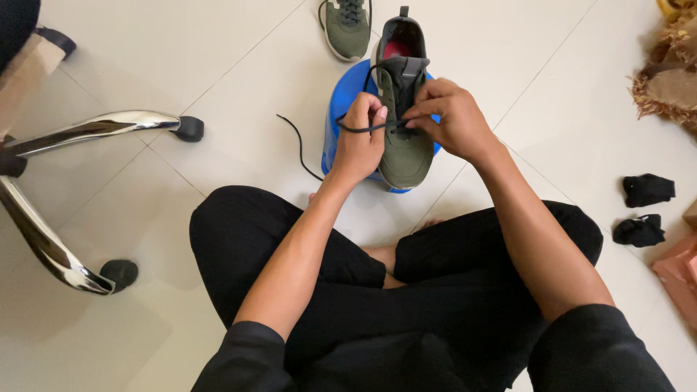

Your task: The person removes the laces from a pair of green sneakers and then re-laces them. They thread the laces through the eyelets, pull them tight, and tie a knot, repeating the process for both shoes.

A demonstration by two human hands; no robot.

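Note:
An olive-green sneaker (405,149) rests on a blue round stool (341,98) in front of my crossed legs. A black shoelace (356,129) runs from its eyelets. My left hand (359,141) pinches the lace and pulls it out to the left of the shoe. My right hand (450,120) presses on the lace at the eyelets on top of the shoe. The loose lace end (298,149) trails on the tiled floor. A second olive sneaker (347,27) lies on the floor behind the stool.
Chrome legs of a wheeled chair (80,131) stand at the left. Two black socks (645,190) lie on the tiles at the right, beside a pinkish item (679,272). A brown straw-like object (671,80) sits at the upper right.

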